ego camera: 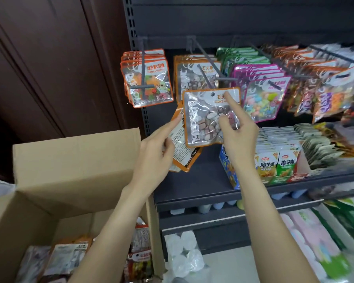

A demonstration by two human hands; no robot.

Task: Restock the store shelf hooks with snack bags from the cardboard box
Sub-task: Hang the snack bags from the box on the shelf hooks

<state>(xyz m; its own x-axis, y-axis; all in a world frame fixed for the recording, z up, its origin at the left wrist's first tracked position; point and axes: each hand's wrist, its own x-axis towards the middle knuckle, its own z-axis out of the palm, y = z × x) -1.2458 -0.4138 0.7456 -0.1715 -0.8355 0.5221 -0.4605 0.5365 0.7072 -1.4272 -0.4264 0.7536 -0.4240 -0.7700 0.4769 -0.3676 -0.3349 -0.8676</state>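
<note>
My right hand (236, 131) pinches an orange-edged stone candy bag (204, 119) by its front, index finger stretched up to the bag's top edge, just below the tip of a grey shelf hook (207, 60). More of the same bags (194, 78) hang on that hook. My left hand (157, 154) grips a few more orange-edged bags (182, 154), back labels showing, index finger pointing up along them. The open cardboard box (70, 170) stands at lower left with several snack bags (70, 258) inside.
Orange gummy bags (147, 82) hang on the left hook; pink bags (262, 94) and other packs (319, 88) hang to the right. A shelf (192, 186) below holds rows of small snack packets (278, 164). Lower shelves carry more goods. A dark wooden wall is at the left.
</note>
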